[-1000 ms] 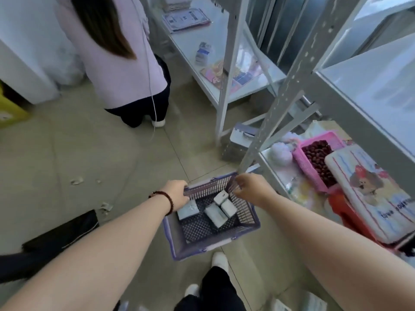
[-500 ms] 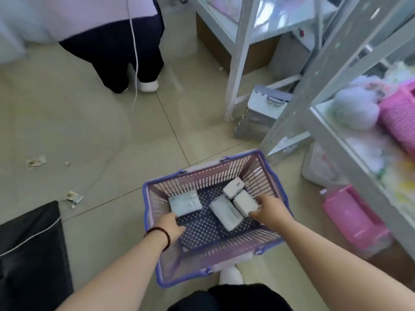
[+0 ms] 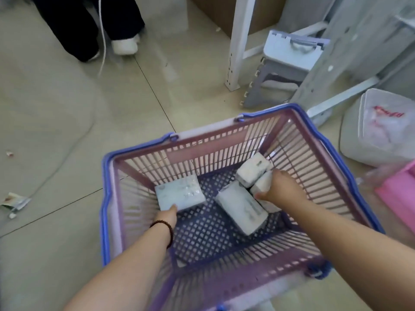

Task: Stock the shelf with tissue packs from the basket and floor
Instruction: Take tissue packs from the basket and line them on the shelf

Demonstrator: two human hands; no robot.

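A pink and blue plastic basket (image 3: 226, 140) stands on the floor below me with several white tissue packs inside. My left hand (image 3: 165, 217) reaches down and touches the near edge of the left tissue pack (image 3: 179, 194); its fingers are hidden under the pack's edge. My right hand (image 3: 280, 190) is closed around a small tissue pack (image 3: 261, 184) at the right side. A long pack (image 3: 241, 207) lies in the middle and another pack (image 3: 251, 168) leans behind it.
A white shelf post (image 3: 238, 41) and a folded grey step stool (image 3: 283, 63) stand beyond the basket. A clear bag (image 3: 379, 131) and a pink bin (image 3: 397, 194) lie to the right. Another person's legs (image 3: 89, 25) are at top left. Paper scraps (image 3: 13, 202) litter the floor.
My view has dropped much closer to the basket. Both hands moved from the rim down inside: the left reached the left pack, the right closed on a small pack.
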